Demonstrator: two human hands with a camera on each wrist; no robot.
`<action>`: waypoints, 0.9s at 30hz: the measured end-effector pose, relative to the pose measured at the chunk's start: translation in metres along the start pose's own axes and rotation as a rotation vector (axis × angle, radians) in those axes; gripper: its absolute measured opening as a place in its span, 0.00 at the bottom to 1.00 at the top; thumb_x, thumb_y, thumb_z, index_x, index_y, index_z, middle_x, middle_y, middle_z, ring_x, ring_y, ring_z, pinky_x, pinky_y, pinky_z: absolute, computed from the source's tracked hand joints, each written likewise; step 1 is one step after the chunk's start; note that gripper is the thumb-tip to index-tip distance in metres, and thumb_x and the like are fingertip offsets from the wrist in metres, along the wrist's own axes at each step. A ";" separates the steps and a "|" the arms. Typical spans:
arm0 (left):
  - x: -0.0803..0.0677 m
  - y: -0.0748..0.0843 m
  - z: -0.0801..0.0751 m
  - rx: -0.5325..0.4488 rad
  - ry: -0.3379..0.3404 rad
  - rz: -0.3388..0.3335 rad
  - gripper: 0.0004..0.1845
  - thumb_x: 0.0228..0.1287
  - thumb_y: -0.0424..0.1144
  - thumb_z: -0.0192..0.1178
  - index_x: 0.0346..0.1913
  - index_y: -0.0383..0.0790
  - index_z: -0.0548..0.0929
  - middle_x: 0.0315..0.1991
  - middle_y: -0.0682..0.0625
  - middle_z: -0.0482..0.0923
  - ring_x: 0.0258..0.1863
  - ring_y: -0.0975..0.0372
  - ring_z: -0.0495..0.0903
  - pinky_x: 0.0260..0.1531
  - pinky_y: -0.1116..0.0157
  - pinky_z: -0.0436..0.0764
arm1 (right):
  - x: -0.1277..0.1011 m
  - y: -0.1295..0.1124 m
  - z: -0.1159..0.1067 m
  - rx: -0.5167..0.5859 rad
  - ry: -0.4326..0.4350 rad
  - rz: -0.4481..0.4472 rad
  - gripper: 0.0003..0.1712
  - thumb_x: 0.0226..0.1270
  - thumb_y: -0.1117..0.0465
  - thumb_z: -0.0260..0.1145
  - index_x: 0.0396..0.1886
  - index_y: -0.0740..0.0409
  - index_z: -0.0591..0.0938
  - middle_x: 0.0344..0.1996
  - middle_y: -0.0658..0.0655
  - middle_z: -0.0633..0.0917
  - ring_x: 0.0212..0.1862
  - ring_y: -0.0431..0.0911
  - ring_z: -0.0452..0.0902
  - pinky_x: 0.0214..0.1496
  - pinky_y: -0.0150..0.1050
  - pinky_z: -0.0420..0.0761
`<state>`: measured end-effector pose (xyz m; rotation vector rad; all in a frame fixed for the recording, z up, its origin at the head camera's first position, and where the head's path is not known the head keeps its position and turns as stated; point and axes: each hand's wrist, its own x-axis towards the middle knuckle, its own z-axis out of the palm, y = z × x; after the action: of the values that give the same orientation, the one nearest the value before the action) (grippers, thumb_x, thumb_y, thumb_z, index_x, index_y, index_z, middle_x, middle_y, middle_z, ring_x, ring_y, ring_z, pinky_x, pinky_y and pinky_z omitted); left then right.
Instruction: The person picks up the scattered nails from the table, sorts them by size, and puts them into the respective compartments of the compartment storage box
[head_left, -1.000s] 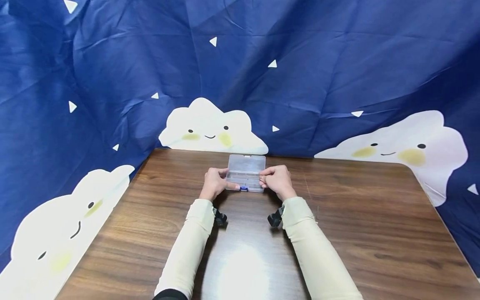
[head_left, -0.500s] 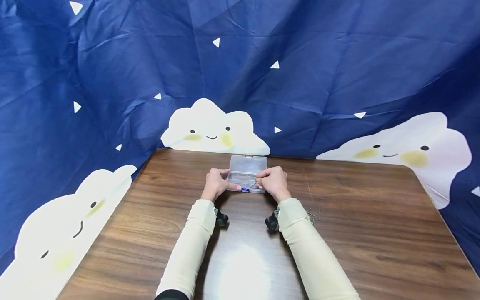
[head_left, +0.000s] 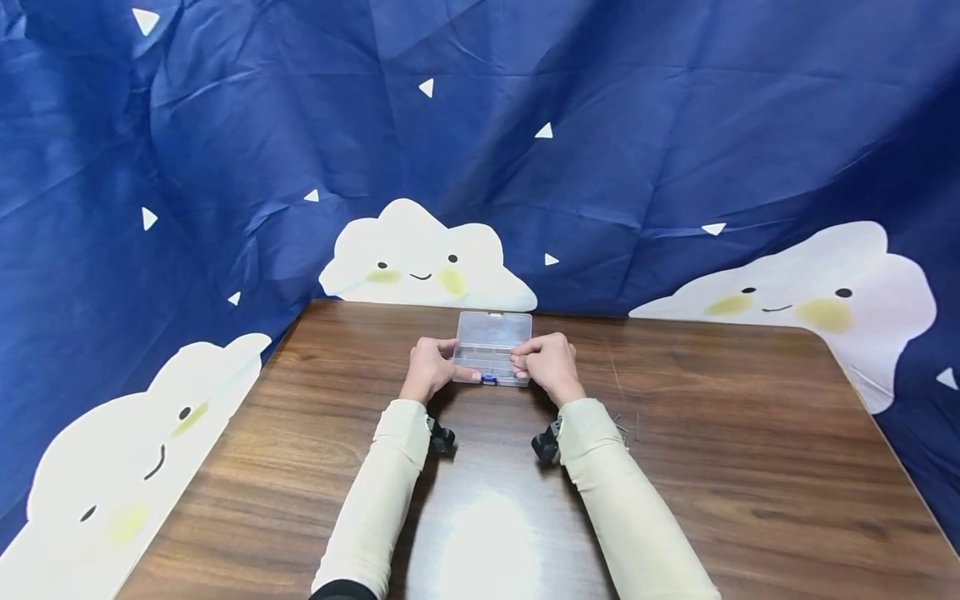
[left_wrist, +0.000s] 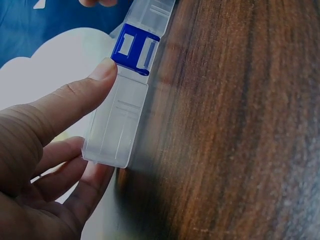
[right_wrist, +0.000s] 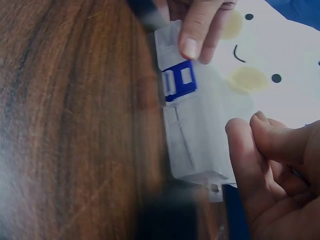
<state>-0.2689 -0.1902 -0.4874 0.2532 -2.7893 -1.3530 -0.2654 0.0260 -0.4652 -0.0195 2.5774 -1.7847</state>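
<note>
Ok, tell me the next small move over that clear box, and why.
Probably lower the right hand and let go whatever its pinched fingertips carry, too small to identify, into the open clear box. The left hand holds the box beside its blue latch.

Bright overhead light leaves a white glare patch on the table (head_left: 487, 533) near the sleeves, while wrist views blur softly at their edges.

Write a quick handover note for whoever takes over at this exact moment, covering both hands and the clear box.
Left hand: grips the left end of the clear plastic box, thumb beside its blue latch.
Right hand: fingers pinched together over the box's right end; what they pinch cannot be made out.
Box: on the wooden table, lid open.
A few thin pins lie by the right sleeve.
Left: lid not yet closed, latch not yet fastened.
</note>
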 end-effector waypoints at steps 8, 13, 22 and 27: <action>-0.001 -0.003 0.001 -0.018 -0.001 -0.004 0.43 0.27 0.40 0.89 0.57 0.41 0.86 0.57 0.43 0.82 0.61 0.49 0.73 0.65 0.57 0.68 | -0.002 -0.004 -0.016 0.142 -0.065 0.038 0.08 0.57 0.76 0.74 0.38 0.73 0.89 0.27 0.60 0.88 0.26 0.48 0.86 0.32 0.39 0.86; -0.001 -0.003 0.000 -0.030 -0.010 -0.007 0.44 0.27 0.40 0.88 0.58 0.41 0.86 0.58 0.41 0.81 0.61 0.48 0.72 0.65 0.56 0.68 | -0.005 -0.002 -0.032 0.081 -0.114 0.034 0.10 0.60 0.72 0.74 0.41 0.72 0.88 0.30 0.62 0.89 0.31 0.50 0.87 0.35 0.41 0.86; 0.000 -0.003 -0.001 -0.035 -0.012 -0.017 0.44 0.26 0.40 0.89 0.58 0.42 0.86 0.60 0.40 0.80 0.63 0.49 0.71 0.65 0.56 0.68 | -0.016 0.007 -0.058 -0.045 -0.172 -0.005 0.13 0.62 0.66 0.75 0.44 0.69 0.88 0.33 0.59 0.90 0.37 0.59 0.88 0.39 0.46 0.86; -0.001 -0.003 0.000 -0.025 -0.007 0.000 0.43 0.26 0.40 0.89 0.57 0.41 0.86 0.58 0.42 0.82 0.62 0.49 0.72 0.65 0.56 0.69 | -0.023 0.011 -0.070 -0.063 -0.183 -0.023 0.13 0.62 0.68 0.74 0.45 0.71 0.87 0.34 0.61 0.89 0.37 0.61 0.87 0.37 0.42 0.86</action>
<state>-0.2675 -0.1918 -0.4896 0.2477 -2.7760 -1.3910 -0.2430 0.0956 -0.4514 -0.2038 2.5123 -1.6245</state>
